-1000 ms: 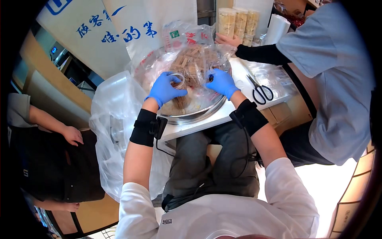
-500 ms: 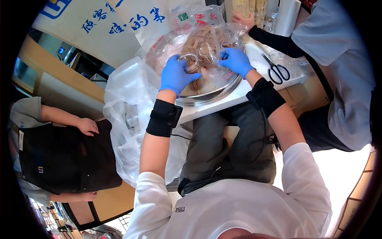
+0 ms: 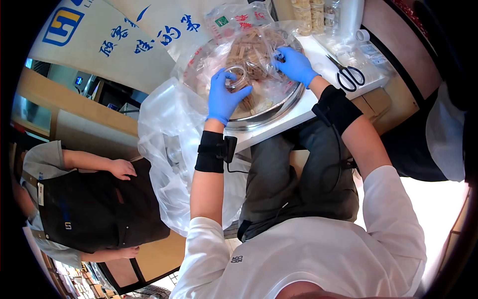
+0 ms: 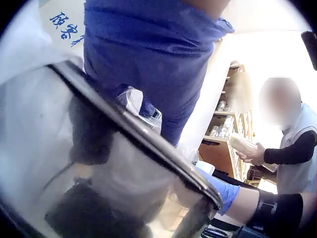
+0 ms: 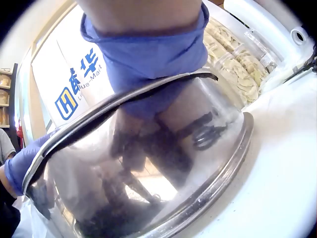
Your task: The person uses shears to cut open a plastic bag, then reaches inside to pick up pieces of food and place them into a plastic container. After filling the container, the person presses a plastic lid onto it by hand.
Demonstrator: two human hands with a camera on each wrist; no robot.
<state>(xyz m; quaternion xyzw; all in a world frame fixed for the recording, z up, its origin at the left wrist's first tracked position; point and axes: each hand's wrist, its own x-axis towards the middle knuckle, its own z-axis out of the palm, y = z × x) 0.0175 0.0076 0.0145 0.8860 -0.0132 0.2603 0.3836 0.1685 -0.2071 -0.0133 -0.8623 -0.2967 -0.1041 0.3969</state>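
Observation:
My left hand, in a blue glove, grips a clear round plastic jar over the near left part of a wide steel basin. Clear plastic lines the basin, and a heap of flat brown strips lies in it. My right hand, gloved the same way, reaches over the basin's right side with bent fingers by the heap. Something dark brown shows at its fingertips; whether they pinch it, I cannot tell. In both wrist views, the shiny basin wall hides the fingers.
Black-handled scissors lie on the white table right of the basin. Behind them stand filled clear jars and a white roll. A big translucent bag hangs at the left. Another person in a dark apron stands there.
My right hand has moved farther forward over the basin, while my left keeps the jar. The person at the right has taken their hand from the tall jars. The head view has shifted.

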